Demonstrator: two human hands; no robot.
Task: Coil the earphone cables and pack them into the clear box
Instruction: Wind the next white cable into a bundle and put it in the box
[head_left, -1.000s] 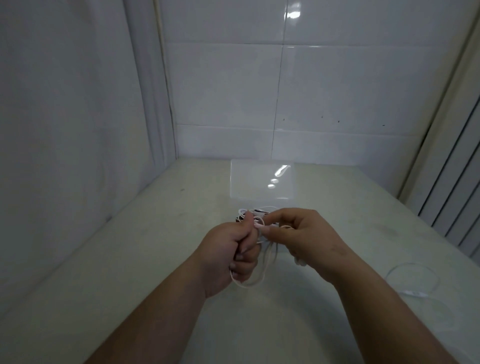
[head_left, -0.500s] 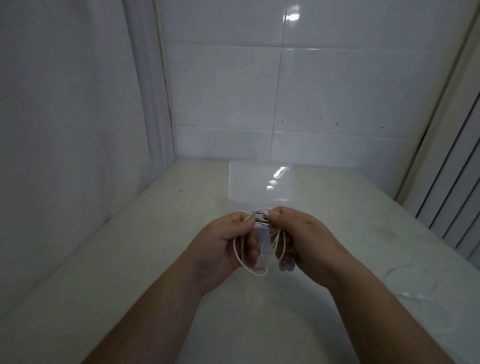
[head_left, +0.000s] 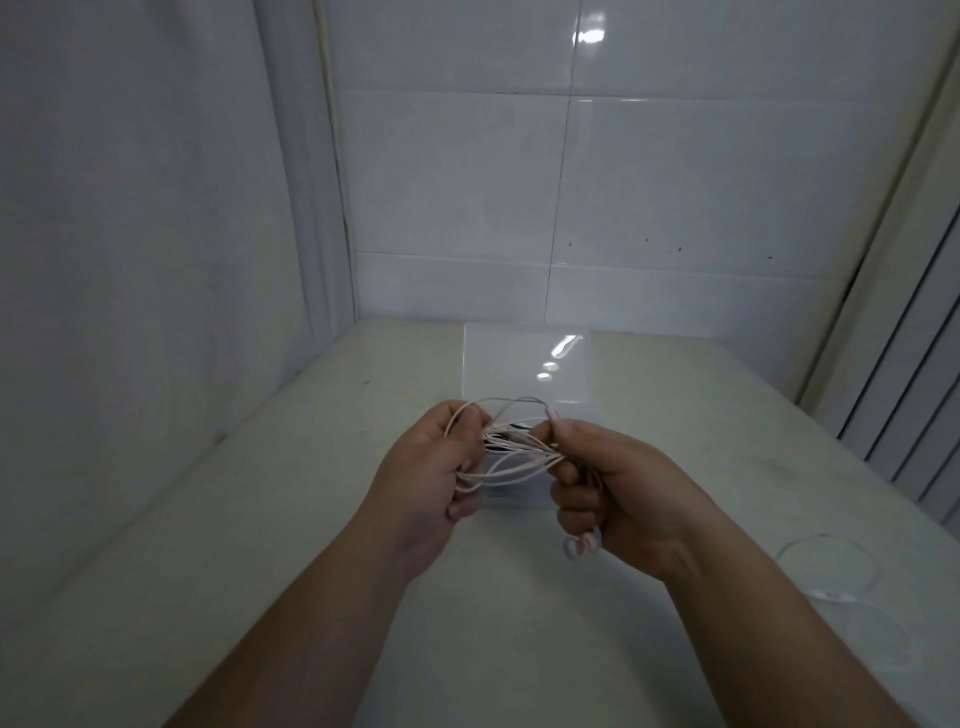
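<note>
A white earphone cable (head_left: 511, 457) is stretched in several loops between my two hands, above the table. My left hand (head_left: 436, 467) grips the left end of the loops with curled fingers. My right hand (head_left: 608, 478) pinches the right end, and an earbud (head_left: 574, 545) hangs below its fingers. Behind the hands stands the clear box (head_left: 524, 364) with its lid raised; dark and white cables show inside it, partly hidden by my hands.
Another white earphone cable (head_left: 831, 571) lies loosely looped on the pale table at the right. White tiled walls close in on the left and back. A ribbed panel (head_left: 909, 415) stands at the right.
My hands have moved apart and the coil has been pulled out sideways into long loops between them. Before, the hands were close together with the loops hanging down.
</note>
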